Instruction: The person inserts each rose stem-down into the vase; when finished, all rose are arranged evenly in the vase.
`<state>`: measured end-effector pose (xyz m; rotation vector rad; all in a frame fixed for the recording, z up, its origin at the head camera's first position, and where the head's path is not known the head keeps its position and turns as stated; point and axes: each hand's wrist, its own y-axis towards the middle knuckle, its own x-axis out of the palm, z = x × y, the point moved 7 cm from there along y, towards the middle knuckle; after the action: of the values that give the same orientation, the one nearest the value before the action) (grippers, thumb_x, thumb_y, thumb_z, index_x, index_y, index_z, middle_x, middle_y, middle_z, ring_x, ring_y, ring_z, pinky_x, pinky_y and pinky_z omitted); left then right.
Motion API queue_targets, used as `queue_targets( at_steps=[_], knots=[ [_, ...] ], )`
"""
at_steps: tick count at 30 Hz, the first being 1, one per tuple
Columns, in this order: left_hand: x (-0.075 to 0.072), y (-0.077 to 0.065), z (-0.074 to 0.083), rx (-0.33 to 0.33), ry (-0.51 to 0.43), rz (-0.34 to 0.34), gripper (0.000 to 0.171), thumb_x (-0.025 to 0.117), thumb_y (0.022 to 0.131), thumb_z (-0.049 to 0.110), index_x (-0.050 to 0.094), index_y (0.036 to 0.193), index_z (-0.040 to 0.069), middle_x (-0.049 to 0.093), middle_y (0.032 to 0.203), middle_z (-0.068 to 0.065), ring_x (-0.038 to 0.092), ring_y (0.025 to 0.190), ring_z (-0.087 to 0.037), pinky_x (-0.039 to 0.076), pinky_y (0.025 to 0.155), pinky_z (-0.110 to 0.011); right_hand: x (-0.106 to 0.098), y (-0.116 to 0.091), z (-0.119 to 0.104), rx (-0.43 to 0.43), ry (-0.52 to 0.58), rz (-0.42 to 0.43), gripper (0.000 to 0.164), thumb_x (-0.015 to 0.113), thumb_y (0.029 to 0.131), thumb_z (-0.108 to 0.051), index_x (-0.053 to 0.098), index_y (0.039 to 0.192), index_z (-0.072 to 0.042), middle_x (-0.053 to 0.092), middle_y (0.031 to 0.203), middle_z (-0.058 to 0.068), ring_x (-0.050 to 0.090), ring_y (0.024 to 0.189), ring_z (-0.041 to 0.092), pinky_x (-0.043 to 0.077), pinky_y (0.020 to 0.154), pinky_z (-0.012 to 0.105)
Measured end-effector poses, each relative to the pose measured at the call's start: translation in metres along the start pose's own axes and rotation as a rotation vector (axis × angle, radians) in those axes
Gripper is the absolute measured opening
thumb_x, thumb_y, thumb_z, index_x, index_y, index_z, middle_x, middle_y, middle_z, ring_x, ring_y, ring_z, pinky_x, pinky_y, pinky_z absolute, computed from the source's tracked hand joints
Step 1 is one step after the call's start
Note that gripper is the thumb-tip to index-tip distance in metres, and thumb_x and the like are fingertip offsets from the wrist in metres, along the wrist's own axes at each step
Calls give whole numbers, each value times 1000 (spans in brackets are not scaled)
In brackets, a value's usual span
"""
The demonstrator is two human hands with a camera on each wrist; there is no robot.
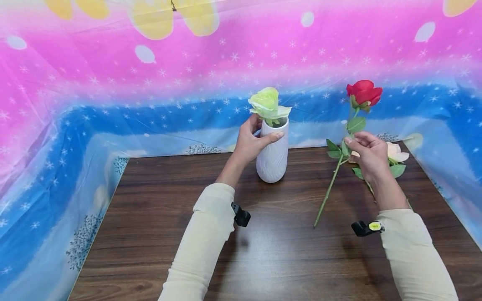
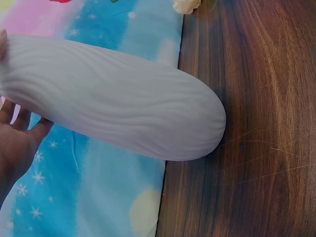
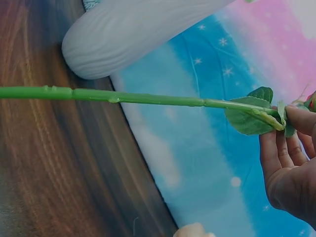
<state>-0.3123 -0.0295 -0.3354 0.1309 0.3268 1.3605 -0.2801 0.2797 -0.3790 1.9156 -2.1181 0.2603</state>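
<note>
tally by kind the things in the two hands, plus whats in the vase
Vases: 1 (white vase, held by the left hand)
Flowers: 2 (green flower in the vase, red flower held by its stem in the right hand)
Total: 3

Arms (image 1: 203, 238) forward; left fingers (image 2: 41, 129) curved, right fingers (image 3: 269, 153) seemingly pinched.
</note>
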Motion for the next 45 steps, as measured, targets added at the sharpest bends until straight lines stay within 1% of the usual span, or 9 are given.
queue_targets(
  at_steps=[6,11,15,21,25,29,33,39,45],
  knots=[
    [0,-1,2,0,-2,1,58,80,87,20,54,139,13,64,132,-12,65,120,-26,54,103,-47,7,3,-12,-26,46,4,16,71,91,2,70,87,-13,68,78,-6,67,72,4,53,51,21],
    [0,0,2,1,-1,3,58,80,87,20,54,139,13,64,132,-12,65,120,-26,54,103,-47,12,6,-22,-64,63,4,12,74,90,1,69,88,-10,69,78,-4,67,69,6,54,52,21],
    [0,0,1,0,0,3,58,80,87,20,54,139,13,64,133,-11,65,121,-26,54,104,-47,17,9,-30,-99,86,11,12,74,89,2,69,86,-9,68,76,-3,67,68,6,54,51,22],
    [0,-1,1,2,-1,1,58,80,87,20,54,139,13,64,134,-10,64,122,-26,53,105,-47,21,12,-39,-133,99,23,13,74,88,2,69,85,-9,65,74,-3,66,68,7,52,49,22],
    [0,-1,2,10,4,2,58,80,88,20,54,139,13,63,135,-10,64,123,-26,53,105,-48,23,14,-45,-162,103,32,12,75,88,1,68,85,-8,64,74,-2,69,71,8,52,49,22],
    [0,-1,3,10,10,1,58,80,88,20,54,139,13,64,134,-10,64,123,-26,53,105,-48,24,16,-51,-182,162,53,12,76,86,2,68,84,-6,67,74,0,73,74,10,54,51,23],
    [1,-2,2,2,8,1,57,80,88,20,54,138,13,64,133,-10,64,122,-26,53,105,-48,26,18,-57,-204,227,62,10,76,86,4,69,87,-3,70,77,4,74,77,13,57,53,25],
    [0,-1,2,-6,7,3,57,80,88,21,54,138,14,64,133,-10,64,122,-26,53,105,-47,28,19,-70,-248,267,90,13,76,86,2,70,97,-1,68,81,5,74,78,15,58,55,27],
    [0,-1,1,-8,7,2,58,80,88,21,54,139,14,64,133,-10,64,122,-26,53,105,-48,32,22,-80,-269,342,132,17,77,85,4,69,99,1,67,81,8,73,74,18,57,52,28]
  ],
)
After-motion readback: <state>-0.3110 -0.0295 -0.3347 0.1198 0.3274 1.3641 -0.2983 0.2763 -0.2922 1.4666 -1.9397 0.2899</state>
